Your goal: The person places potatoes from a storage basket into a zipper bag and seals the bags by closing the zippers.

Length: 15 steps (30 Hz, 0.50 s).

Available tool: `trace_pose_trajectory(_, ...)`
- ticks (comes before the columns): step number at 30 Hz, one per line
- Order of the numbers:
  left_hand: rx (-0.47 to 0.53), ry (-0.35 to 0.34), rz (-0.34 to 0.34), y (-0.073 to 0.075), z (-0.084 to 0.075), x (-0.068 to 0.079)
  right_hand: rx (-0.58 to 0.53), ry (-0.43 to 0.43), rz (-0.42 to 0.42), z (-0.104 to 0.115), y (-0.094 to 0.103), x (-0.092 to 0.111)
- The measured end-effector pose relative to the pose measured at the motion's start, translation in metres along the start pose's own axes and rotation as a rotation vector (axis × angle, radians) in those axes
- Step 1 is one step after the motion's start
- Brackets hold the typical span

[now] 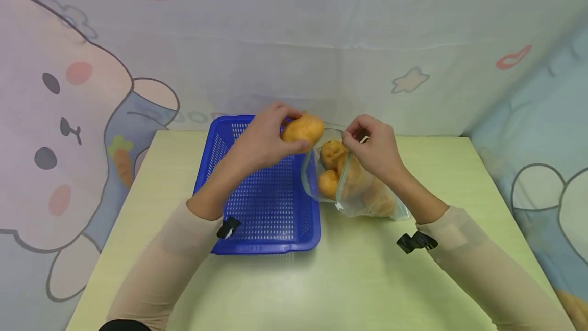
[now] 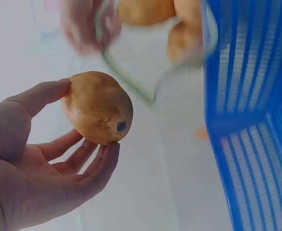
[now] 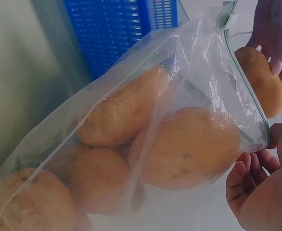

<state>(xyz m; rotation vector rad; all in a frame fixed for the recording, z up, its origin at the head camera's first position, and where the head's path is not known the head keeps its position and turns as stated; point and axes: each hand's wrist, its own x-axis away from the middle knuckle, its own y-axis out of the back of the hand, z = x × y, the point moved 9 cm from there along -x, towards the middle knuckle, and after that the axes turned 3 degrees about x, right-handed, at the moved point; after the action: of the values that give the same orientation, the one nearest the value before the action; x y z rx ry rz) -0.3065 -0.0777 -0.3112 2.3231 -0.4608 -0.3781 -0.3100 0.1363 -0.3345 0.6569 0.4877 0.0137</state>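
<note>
Between the thumb and fingers of my left hand is a potato, held up over the right rim of the blue basket and close to the bag's mouth. In the left wrist view this potato shows a dark spot on its skin. My right hand pinches the edge of a clear zip bag, whose mouth gapes toward the basket. Several potatoes lie inside the bag, seen through its plastic in the right wrist view. A white slider sits at one end of the zip strip.
A blue slotted plastic basket stands on the pale table, left of the bag. Behind the table hangs a cloth printed with cartoon figures.
</note>
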Motion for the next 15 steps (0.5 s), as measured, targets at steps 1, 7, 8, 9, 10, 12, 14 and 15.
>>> trace_pose_trajectory(1,-0.016,0.000,0.006,-0.009,-0.006,0.001,-0.001,0.001,-0.003,0.000,0.000,0.000)
trace_pose_trajectory(7,-0.085,0.033,-0.031,-0.059,-0.008,-0.002,-0.004,0.009,-0.003,-0.001,-0.002,0.000)
trace_pose_trajectory(8,-0.091,0.034,-0.049,-0.063,-0.006,-0.003,-0.005,0.012,-0.001,-0.001,-0.003,0.000)
trace_pose_trajectory(9,-0.095,0.034,-0.065,-0.066,-0.005,-0.004,-0.007,0.017,0.000,-0.001,-0.003,0.000)
trace_pose_trajectory(10,-0.096,0.033,-0.080,-0.068,-0.004,-0.004,-0.009,0.019,0.002,-0.001,-0.004,0.000)
trace_pose_trajectory(12,-0.094,0.027,-0.105,-0.069,-0.003,-0.004,-0.012,0.024,0.003,0.000,-0.004,0.000)
trace_pose_trajectory(14,-0.098,0.025,-0.116,-0.070,-0.003,-0.004,-0.012,0.022,0.001,0.000,-0.004,0.000)
trace_pose_trajectory(15,-0.098,0.027,-0.118,-0.070,-0.003,-0.004,-0.012,0.021,0.001,-0.001,-0.004,0.000)
